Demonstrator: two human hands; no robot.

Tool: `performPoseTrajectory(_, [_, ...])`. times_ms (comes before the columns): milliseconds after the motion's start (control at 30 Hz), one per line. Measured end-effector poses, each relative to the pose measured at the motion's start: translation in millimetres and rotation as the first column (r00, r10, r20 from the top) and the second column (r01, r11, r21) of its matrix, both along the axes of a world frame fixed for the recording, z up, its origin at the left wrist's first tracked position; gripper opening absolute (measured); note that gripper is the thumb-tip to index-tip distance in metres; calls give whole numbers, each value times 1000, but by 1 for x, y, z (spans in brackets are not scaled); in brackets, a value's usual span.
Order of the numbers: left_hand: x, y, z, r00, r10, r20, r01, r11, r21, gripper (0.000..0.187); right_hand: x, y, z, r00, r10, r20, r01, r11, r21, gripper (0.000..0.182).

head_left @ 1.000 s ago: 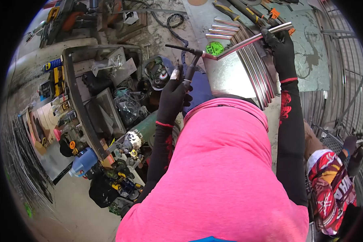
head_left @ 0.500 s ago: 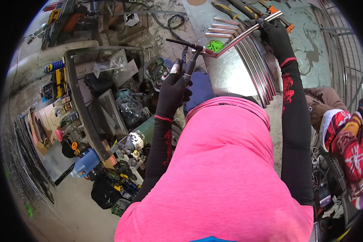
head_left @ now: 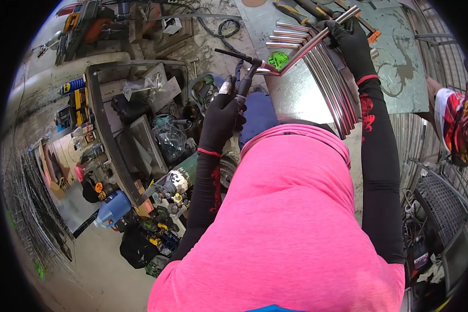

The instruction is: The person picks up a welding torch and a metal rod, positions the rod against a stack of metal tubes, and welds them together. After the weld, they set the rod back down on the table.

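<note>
My left hand [head_left: 222, 117], in a black glove, is closed round the handle of a TIG welding torch [head_left: 252, 65]. The torch's pinkish cup points right, close to the corner of an angled metal tube [head_left: 308, 48]. Near that tube's upper end, my gloved right hand [head_left: 351, 46] has its fingers wrapped round it. Several similar shiny bent tubes [head_left: 330, 86] lie side by side on the metal table [head_left: 296, 101], just below the held one. Behind the corner sits a bright green round object [head_left: 278, 60].
Yellow-and-black handled tools [head_left: 291, 11] and an orange clamp [head_left: 373, 36] lie at the table's far side. On the left stands a cluttered bin [head_left: 101, 114], with a green gas cylinder [head_left: 190, 169] nearby. A co-worker's red sleeve [head_left: 450, 125] shows at the right edge.
The co-worker has shifted up and to the right, uncovering a rack there. My right hand and the tube have moved slightly left; both grips stay the same.
</note>
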State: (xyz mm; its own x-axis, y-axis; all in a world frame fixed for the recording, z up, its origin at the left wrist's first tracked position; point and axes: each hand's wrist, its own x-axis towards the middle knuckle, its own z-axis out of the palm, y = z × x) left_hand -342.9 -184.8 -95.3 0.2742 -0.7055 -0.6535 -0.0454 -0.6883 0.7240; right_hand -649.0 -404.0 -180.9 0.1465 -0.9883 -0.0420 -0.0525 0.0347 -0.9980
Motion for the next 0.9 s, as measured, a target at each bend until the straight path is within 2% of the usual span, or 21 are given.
performPoseTrajectory(133, [1, 1, -2, 1000, -9, 12, 10, 999, -45, 42, 0, -1, -2, 1000, 0, 11, 0, 1000, 2, 28])
performPoseTrajectory(233, [0, -2, 1, 997, -49, 61, 50, 999, -7, 42, 3, 0, -3, 999, -22, 25, 21, 1000, 20, 28])
performPoseTrajectory(433, [-4, -5, 5, 981, -108, 162, 119, 991, -58, 39, 3, -1, -8, 998, -34, 62, 32, 999, 22, 28])
performPoseTrajectory(500, [-7, -5, 10, 974, -135, 180, 143, 989, -36, 45, 2, -2, -11, 998, -24, 54, 23, 1000, 18, 26])
performPoseTrajectory(533, [-11, -6, 15, 950, -197, 243, 223, 971, -82, 45, 2, -6, -12, 998, -51, 41, 46, 992, 117, 25])
performPoseTrajectory(600, [-20, -7, 25, 935, -188, 300, 218, 974, -68, 44, 1, -8, -10, 999, -5, 49, 0, 994, 110, 26])
performPoseTrajectory(700, [-7, -3, 2, 919, -209, 335, 258, 960, -111, 43, 3, 0, -2, 999, -32, 42, 30, 999, 40, 27])
performPoseTrajectory(733, [-5, -4, 2, 956, -181, 231, 194, 980, -36, 43, 5, 0, -7, 993, -52, 102, 47, 998, 51, 29])
performPoseTrajectory(800, [-3, -4, 2, 982, -113, 154, 118, 993, -24, 42, 1, -2, -8, 998, -30, -46, 30, 1000, -3, 30])
performPoseTrajectory(833, [-3, -3, 2, 982, -114, 153, 119, 993, -26, 42, 1, -3, -11, 998, -31, -46, 31, 1000, -5, 30])
performPoseTrajectory(900, [-4, -3, 2, 995, -52, 90, 55, 998, -40, 41, 3, -4, -14, 998, -38, 48, 37, 999, 25, 31])
